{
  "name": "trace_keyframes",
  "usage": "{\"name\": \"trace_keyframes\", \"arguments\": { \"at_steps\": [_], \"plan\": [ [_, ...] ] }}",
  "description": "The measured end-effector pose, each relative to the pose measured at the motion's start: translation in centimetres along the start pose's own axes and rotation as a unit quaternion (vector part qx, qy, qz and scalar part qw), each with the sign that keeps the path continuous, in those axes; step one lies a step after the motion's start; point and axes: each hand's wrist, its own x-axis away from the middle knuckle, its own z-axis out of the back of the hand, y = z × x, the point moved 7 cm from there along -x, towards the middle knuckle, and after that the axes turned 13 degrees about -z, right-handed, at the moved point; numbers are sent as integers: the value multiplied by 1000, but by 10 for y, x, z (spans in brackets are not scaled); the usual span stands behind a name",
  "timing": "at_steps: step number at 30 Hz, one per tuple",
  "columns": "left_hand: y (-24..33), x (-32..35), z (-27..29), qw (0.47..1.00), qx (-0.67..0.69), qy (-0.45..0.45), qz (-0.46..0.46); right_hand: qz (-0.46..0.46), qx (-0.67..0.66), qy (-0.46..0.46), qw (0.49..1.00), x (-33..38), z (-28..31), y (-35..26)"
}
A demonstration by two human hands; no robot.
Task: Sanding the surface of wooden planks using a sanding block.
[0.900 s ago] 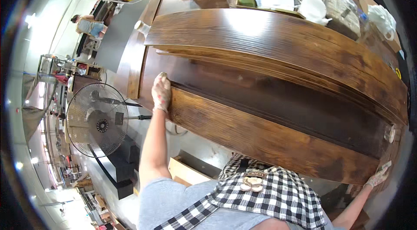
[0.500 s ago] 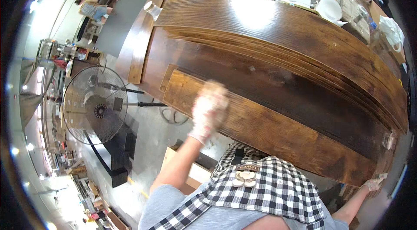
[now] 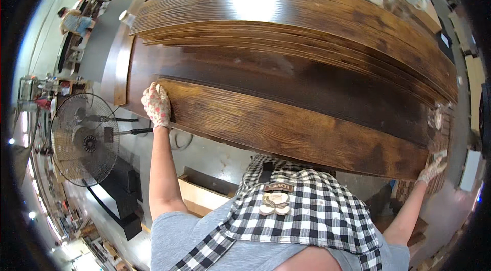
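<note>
Apparently both hands [image 3: 156,105] on plank [image 3: 286,122]

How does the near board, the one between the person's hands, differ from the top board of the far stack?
The near board has the gloved left hand and right hand at its ends; no hand is on the far top board.
The near board lies beside the apron; the far top board lies across the table.
The far top board shows bright glare; the near board looks duller.
Both are long, brown and wood-grained.
</note>
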Motion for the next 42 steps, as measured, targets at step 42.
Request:
{"name": "trace_keyframes", "arguments": {
  "at_steps": [42],
  "plan": [
    [-135,-199,-4,803,428,353,218,-6,-441,-167,882,-96,-138,-221]
  ]
}}
